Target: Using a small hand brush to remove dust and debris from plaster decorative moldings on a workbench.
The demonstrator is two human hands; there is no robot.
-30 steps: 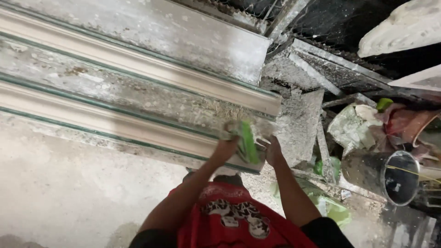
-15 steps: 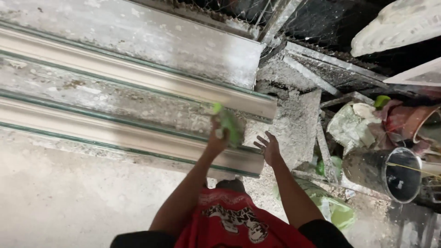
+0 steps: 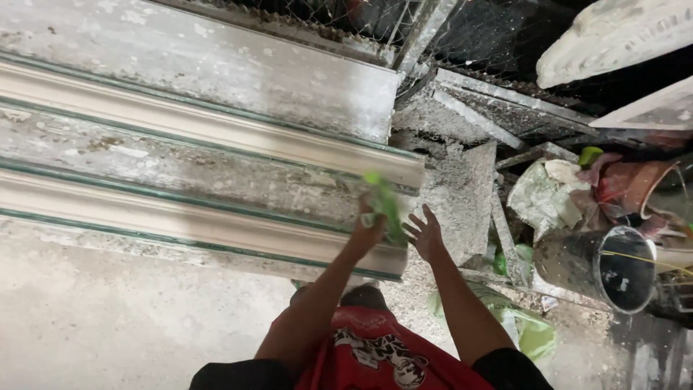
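**A:** What is different from a moment back?

**B:** The left hand [image 3: 367,230] has carried the green tool [image 3: 384,206] up and away from the near edge. A second ago it sat low beside the right hand, over the end of the near moulding [image 3: 216,231]. Now it is past that, over the rough band between the two profiles, its tip close to the far moulding [image 3: 238,141]. My reading is that the work is passing from one strip to the next.

**B:** The left fingers are curled tight round the tool's lower end. The tool stands up beyond the knuckles, blurred, so I cannot tell whether it is a brush, a scraper or a cloth.

**A:** And the other hand?

**B:** The right hand [image 3: 426,235] has its fingers spread wide and holds nothing. It hovers just right of the tool, over the cut end of the near moulding; whether it touches the crumbly ledge below, I cannot say.

**A:** Materials?

**B:** Nearest, a red printed shirt [image 3: 368,357]. Left of the fingers, the mouldings are long, smooth, cream plaster-like casts with curved profiles and thin green edges. Between them lies a gritty grey slab [image 3: 144,162], stained and flaking. Beyond the fingertips is a broad pale panel [image 3: 238,68], scuffed and dusty. Far right of the open hand stands a dark round bucket [image 3: 613,267] amid crumpled bags and rubble.
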